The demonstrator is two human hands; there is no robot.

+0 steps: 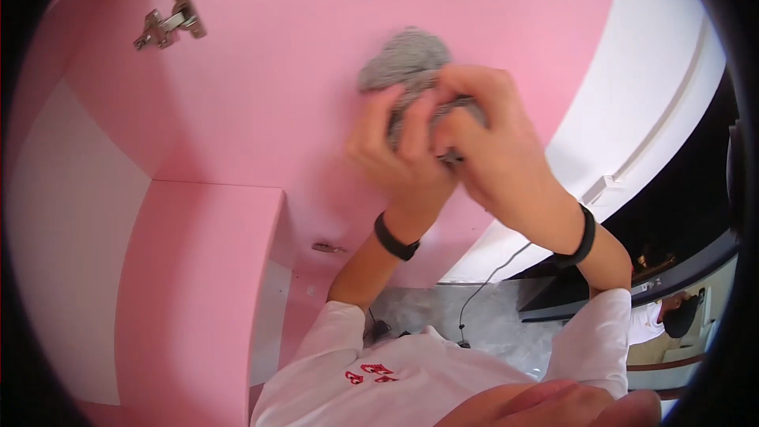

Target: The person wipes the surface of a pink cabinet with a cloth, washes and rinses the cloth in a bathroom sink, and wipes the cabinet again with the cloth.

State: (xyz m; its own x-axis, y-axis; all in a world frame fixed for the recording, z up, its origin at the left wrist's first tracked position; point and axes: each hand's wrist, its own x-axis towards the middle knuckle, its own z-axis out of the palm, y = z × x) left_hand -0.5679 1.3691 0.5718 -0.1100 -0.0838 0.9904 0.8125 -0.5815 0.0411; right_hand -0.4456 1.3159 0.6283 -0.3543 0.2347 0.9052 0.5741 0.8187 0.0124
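Note:
A crumpled grey cloth (407,59) is bunched between my two hands, in front of a pink cabinet door (300,47). My left hand (387,142) is closed on its lower left part, with the fingers curled and slightly blurred. From the right, my right hand (490,126) grips the same cloth, thumb and fingers bent around it. The upper end of the cloth sticks out beyond my fingers, close to the pink panel. Whether it presses on the panel I cannot tell.
A metal hinge (170,20) juts from the door at upper left, and another hinge (328,248) sits lower down. A pink shelf panel (198,269) stands at lower left. A cable (494,273) hangs above the grey floor (498,308). Another person (660,320) is at lower right.

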